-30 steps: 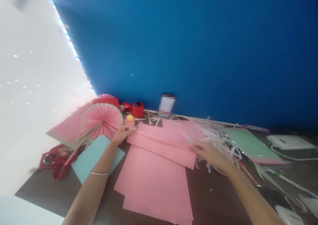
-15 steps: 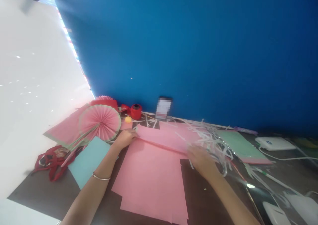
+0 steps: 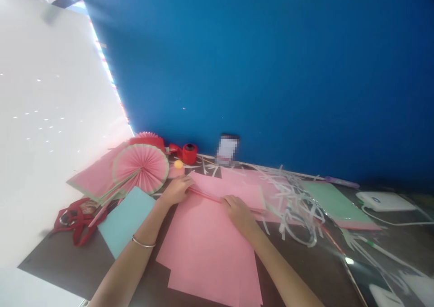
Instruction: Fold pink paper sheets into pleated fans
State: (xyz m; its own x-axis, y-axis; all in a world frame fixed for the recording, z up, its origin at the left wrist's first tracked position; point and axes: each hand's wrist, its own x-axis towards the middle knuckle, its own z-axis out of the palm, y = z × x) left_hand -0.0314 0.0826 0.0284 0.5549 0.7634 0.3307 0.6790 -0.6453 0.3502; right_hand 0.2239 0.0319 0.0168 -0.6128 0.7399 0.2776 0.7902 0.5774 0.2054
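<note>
A pink paper sheet [image 3: 233, 191] with a narrow fold along its near edge lies across several overlapping pink sheets [image 3: 210, 252]. My left hand [image 3: 178, 190] grips the left end of the fold, its fingers bent over the edge. Farther right along the same fold, my right hand [image 3: 239, 213] presses the paper with fingers closed together. Both thumbs are mostly hidden. A round pleated pink paper fan [image 3: 140, 169] with a pale green rim lies left of my left hand, near a light blue sheet [image 3: 127, 221].
White paper strips [image 3: 291, 198] lie tangled on the right, beside a green sheet pack [image 3: 334, 203]. A red tape roll [image 3: 190, 153] and a phone-like device [image 3: 227, 149] stand by the blue wall. Red straps [image 3: 79, 221] lie left; a white device [image 3: 384, 201] lies right.
My right hand has moved left along the fold, from the paper's right end to near its middle. My left hand stays at the left end. The view has shifted slightly.
</note>
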